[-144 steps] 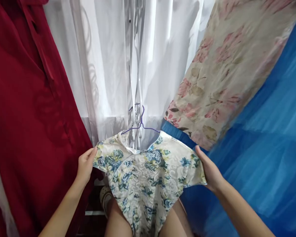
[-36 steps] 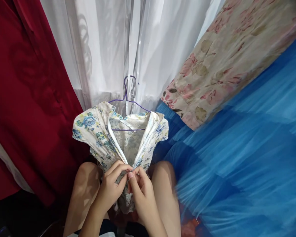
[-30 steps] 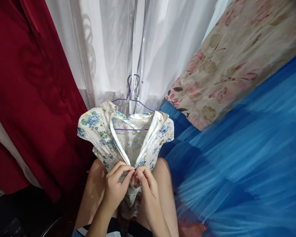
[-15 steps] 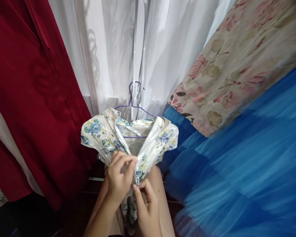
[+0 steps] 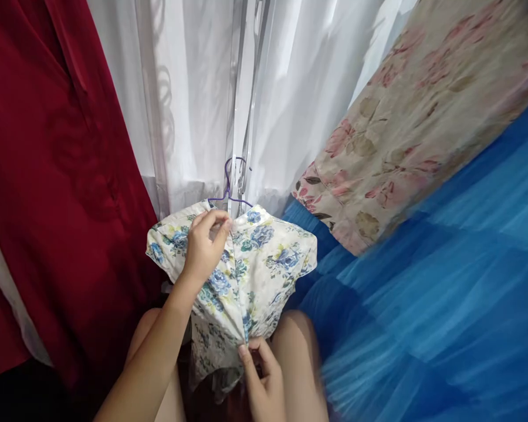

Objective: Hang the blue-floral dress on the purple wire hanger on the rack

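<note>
A small white dress printed with blue and yellow flowers hangs on a thin purple wire hanger in front of me, its back seam closed up to the neck. My left hand pinches the zip pull at the top of that seam, just under the hanger hook. My right hand grips the dress fabric low down at the seam, above my bare knees. Both hands are closed on the dress.
A dark red garment hangs at the left. White sheer curtains hang behind. A pink floral cloth and a blue tulle skirt fill the right side.
The dress was turned back side toward me and its back gaped open. My left hand has risen along the seam to the neck and the opening has closed, while my right hand holds lower.
</note>
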{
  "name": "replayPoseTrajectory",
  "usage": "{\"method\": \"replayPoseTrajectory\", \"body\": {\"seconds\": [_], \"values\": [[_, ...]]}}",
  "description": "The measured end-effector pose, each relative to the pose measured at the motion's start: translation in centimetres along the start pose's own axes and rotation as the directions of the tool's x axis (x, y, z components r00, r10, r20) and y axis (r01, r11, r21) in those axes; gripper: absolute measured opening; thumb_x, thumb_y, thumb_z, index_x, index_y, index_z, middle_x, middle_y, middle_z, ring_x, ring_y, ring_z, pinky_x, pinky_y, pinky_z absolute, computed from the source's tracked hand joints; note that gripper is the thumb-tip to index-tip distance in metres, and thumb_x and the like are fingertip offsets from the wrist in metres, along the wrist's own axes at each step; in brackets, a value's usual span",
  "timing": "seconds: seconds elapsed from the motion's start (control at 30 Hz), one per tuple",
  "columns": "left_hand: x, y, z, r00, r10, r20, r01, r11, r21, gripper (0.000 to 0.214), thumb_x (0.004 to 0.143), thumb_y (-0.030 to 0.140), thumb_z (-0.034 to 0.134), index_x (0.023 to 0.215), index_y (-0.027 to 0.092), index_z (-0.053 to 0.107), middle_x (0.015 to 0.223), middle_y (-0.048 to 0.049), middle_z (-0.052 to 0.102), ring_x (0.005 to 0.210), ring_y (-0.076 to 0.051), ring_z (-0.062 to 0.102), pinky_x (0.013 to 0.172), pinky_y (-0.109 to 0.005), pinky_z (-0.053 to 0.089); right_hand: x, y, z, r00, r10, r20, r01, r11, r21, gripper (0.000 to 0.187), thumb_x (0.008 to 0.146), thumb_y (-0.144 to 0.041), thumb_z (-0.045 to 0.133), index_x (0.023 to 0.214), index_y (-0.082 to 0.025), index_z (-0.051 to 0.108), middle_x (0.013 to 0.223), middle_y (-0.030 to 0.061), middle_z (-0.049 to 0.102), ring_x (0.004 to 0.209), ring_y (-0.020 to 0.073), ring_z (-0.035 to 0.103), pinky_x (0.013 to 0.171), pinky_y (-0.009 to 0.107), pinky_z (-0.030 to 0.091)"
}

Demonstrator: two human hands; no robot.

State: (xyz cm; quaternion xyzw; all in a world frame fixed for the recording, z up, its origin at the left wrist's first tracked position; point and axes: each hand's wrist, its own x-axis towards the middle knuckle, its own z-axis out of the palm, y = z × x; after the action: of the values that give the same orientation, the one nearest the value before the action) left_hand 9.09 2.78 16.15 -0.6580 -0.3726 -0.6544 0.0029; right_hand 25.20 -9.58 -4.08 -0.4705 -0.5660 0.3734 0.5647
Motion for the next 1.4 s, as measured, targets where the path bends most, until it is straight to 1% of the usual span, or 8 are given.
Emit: {"method": "replayPoseTrajectory", "body": {"seconds": [0.1, 0.2, 0.37, 0.53, 0.8, 1.03, 1.2, 1.4], "values": [[-1.5, -0.1, -0.5, 0.998, 0.065, 0.009, -0.065, 0.998, 0.022, 0.004, 0.089, 0.022, 0.065, 0.086, 0.021, 0.065, 0.083, 0.0004, 0.068, 0.085, -0.016, 0.061, 0.102, -0.038, 0.043, 0.3, -1.2, -0.3, 1.0, -0.018, -0.009, 0.019, 0.998, 0.06, 0.028, 0.093, -0.042, 0.056, 0.111, -0.022, 0.065, 0.096, 0.0069, 0.066, 0.089, 0.0228, 0.061, 0.079, 0.031, 0.048], [-1.6, 0.4, -1.2, 0.99, 0.134, 0.038, -0.135, 0.991, 0.025, 0.004, 0.088, 0.019, 0.067, 0.084, 0.021, 0.066, 0.082, 0.0019, 0.069, 0.084, -0.015, 0.061, 0.105, -0.039, 0.04, 2.1, -4.2, 0.3, 0.994, -0.067, 0.086, 0.052, 0.985, 0.165, 0.031, 0.096, -0.04, 0.052, 0.121, -0.024, 0.06, 0.091, 0.0055, 0.065, 0.084, 0.0204, 0.06, 0.077, 0.03, 0.048], [-0.9, 1.2, -1.9, 0.964, 0.206, 0.168, -0.211, 0.977, 0.01, 0.005, 0.086, 0.016, 0.068, 0.087, 0.021, 0.067, 0.082, 0.0005, 0.068, 0.082, -0.015, 0.062, 0.089, -0.034, 0.048, 9.2, -10.2, 2.2, 0.972, -0.177, 0.154, 0.127, 0.948, 0.291, 0.025, 0.099, -0.041, 0.05, 0.114, -0.023, 0.059, 0.078, 0.0017, 0.06, 0.068, 0.0158, 0.053, 0.065, 0.027, 0.044], [-0.5, 0.0, -2.4, 0.903, 0.308, 0.301, -0.317, 0.948, -0.02, 0.016, 0.085, 0.008, 0.066, 0.094, 0.02, 0.067, 0.083, -0.0007, 0.069, 0.083, -0.016, 0.063, 0.097, -0.039, 0.046, 14.5, -13.2, 3.6, 0.931, -0.3, 0.207, 0.213, 0.909, 0.357, 0.028, 0.098, -0.041, 0.051, 0.08, -0.02, 0.056, 0.067, -0.0019, 0.052, 0.059, 0.0123, 0.045, 0.056, 0.025, 0.037], [2.1, 0.1, -3.8, 0.785, 0.331, 0.523, -0.332, 0.938, -0.096, 0.028, 0.086, 0.005, 0.064, 0.107, 0.023, 0.065, 0.095, 0.0, 0.073, 0.087, -0.014, 0.065, 0.098, -0.038, 0.044, 14.8, -14.6, 3.3, 0.951, -0.199, 0.238, 0.099, 0.922, 0.375, 0.037, 0.1, -0.036, 0.048, 0.068, -0.019, 0.055, 0.056, -0.0025, 0.053, 0.051, 0.0108, 0.039, 0.052, 0.026, 0.031], [3.0, 0.4, -4.5, 0.758, 0.311, 0.574, -0.294, 0.948, -0.125, 0.041, 0.087, 0.001, 0.059, 0.119, 0.027, 0.064, 0.1, -0.0001, 0.072, 0.091, -0.014, 0.064, 0.101, -0.039, 0.041, 14.3, -15.2, 2.6, 0.949, -0.157, 0.272, 0.05, 0.931, 0.363, 0.023, 0.098, -0.031, 0.05, 0.08, -0.02, 0.058, 0.06, -0.0026, 0.057, 0.056, 0.0119, 0.042, 0.056, 0.026, 0.032], [3.3, 0.9, -4.9, 0.759, 0.3, 0.578, -0.338, 0.94, -0.044, 0.038, 0.089, 0.005, 0.058, 0.118, 0.028, 0.066, 0.093, 0.0001, 0.071, 0.087, -0.016, 0.062, 0.092, -0.038, 0.042, 13.8, -15.3, 3.6, 0.966, -0.191, 0.173, 0.112, 0.916, 0.385, 0.022, 0.095, -0.035, 0.057, 0.079, -0.02, 0.056, 0.058, -0.0041, 0.052, 0.055, 0.0118, 0.046, 0.056, 0.026, 0.035], [3.8, 1.2, -6.1, 0.837, 0.306, 0.453, -0.387, 0.917, 0.097, 0.027, 0.091, 0.005, 0.05, 0.1, 0.023, 0.068, 0.098, -0.0005, 0.072, 0.095, -0.017, 0.065, 0.094, -0.036, 0.04, 14.0, -15.1, 3.9, 0.979, -0.19, 0.075, 0.157, 0.934, 0.319, 0.027, 0.088, -0.033, 0.061, 0.067, -0.021, 0.048, 0.05, -0.0076, 0.042, 0.046, 0.0088, 0.033, 0.047, 0.024, 0.024]]}}
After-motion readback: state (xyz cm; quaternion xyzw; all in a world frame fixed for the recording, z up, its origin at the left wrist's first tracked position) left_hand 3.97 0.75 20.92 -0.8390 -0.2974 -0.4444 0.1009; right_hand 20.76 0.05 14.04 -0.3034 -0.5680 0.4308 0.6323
